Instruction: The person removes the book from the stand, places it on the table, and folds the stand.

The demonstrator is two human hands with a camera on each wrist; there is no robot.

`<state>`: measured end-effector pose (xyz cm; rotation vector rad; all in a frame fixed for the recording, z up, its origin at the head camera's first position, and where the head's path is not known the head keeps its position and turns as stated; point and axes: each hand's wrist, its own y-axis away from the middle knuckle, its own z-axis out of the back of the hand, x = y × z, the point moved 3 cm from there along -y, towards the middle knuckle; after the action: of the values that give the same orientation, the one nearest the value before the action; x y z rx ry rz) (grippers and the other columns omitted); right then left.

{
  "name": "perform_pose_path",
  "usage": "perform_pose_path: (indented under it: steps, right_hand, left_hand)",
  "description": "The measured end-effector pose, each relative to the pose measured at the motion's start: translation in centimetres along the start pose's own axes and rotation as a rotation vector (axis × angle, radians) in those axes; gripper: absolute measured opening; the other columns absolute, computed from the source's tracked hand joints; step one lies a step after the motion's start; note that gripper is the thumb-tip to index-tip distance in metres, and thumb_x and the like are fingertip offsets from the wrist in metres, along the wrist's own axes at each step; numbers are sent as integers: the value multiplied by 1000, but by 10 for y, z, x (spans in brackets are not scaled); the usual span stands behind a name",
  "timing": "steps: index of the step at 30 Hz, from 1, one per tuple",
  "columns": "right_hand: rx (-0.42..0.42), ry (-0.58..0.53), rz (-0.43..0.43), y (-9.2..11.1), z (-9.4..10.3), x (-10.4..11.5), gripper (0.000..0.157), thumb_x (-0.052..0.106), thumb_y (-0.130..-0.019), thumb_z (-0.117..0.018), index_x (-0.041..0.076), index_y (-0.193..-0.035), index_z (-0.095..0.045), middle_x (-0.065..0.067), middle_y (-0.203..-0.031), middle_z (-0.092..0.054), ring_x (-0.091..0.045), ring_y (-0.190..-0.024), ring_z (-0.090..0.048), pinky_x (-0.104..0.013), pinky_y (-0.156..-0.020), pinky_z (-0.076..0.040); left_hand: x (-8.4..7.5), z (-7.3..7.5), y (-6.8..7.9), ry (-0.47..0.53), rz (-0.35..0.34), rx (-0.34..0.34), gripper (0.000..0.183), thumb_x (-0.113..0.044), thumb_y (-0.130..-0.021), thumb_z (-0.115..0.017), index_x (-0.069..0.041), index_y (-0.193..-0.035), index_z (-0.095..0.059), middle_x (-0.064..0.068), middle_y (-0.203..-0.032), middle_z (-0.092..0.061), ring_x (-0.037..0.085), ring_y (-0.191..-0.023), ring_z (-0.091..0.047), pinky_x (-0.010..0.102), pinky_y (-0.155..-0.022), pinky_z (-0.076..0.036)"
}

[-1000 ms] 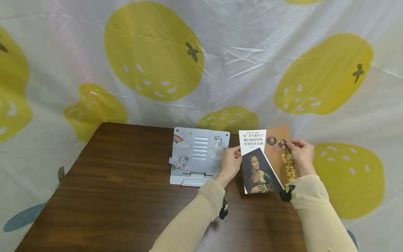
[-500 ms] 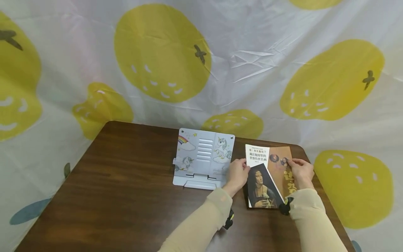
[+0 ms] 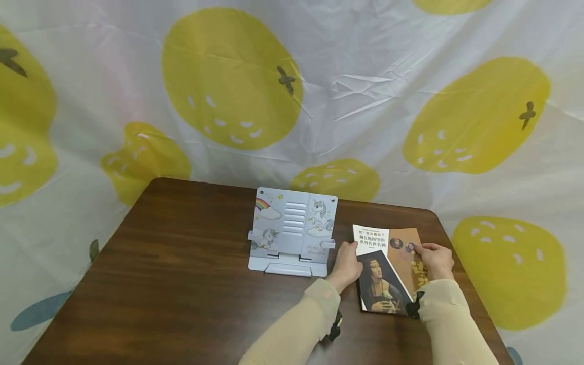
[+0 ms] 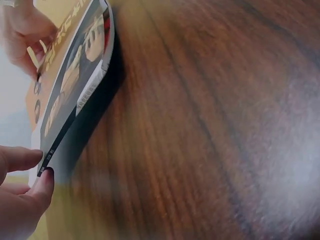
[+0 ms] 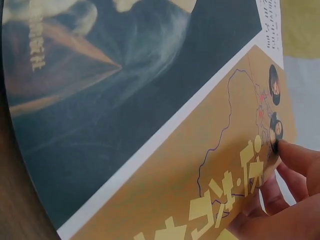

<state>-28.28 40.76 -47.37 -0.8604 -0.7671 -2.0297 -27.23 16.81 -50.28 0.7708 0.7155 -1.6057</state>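
Observation:
A paperback book (image 3: pixel 382 276) lies face up over the right side of the table, its cover showing a portrait painting on one part and tan paper with yellow lettering on the other. My left hand (image 3: pixel 345 264) pinches its left edge between thumb and fingertips, as the left wrist view shows. On the opposite side, my right hand (image 3: pixel 438 260) grips the tan edge, thumb on the cover and fingers behind it. Seen from the left wrist, the book's (image 4: pixel 75 75) near corner bends slightly, with dark shadow under it. To the left stands a white unicorn-printed book stand (image 3: pixel 292 228), tilted back.
The dark wooden table (image 3: pixel 173 284) reaches back to a hanging white cloth (image 3: pixel 351 45) with yellow fruit prints. The table's right edge runs close by my right arm. The stand has small side clips and a bottom ledge.
Both hands have brought the book lower and nearer to me, down toward the table. My left hand has moved away from the stand, so its right clip now shows.

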Motion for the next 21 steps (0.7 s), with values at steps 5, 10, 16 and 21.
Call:
perform_pose_path:
  steps: [5,10,16,21]
  right_hand:
    - [-4,32,-8,-1,3,-8,45,24,-96,-62,-7,-129,-57,-29,-130,-47,-41,-115,-38,-38,-72,-44]
    - [15,74,1,-2,4,-13,46,25,-97,-61,-7,-129,-56,-32,-134,-44,-44,-118,-36,-41,-74,-44]
    - [13,129,16,-1,2,-17,42,22,-96,-62,-7,-126,-58,-34,-132,-42,-46,-118,-34,-46,-76,-45]
    - [9,174,42,1,1,-18,41,23,-96,-61,-7,-124,-59,-33,-129,-45,-49,-120,-33,-50,-81,-44]
  left_hand:
    - [-2,-4,1,-21,-14,4,58,1,-78,-71,5,-133,-56,17,-119,-57,26,-113,-57,26,-98,-44]
    - [-1,-6,4,-32,7,28,57,1,-77,-72,4,-132,-57,15,-118,-57,25,-114,-57,25,-99,-44]
    - [3,-10,7,-31,22,44,57,1,-76,-73,4,-131,-57,16,-120,-57,26,-115,-57,24,-99,-43]
    - [4,-11,8,-22,25,45,58,1,-76,-72,4,-132,-56,15,-120,-57,25,-115,-57,25,-100,-43]
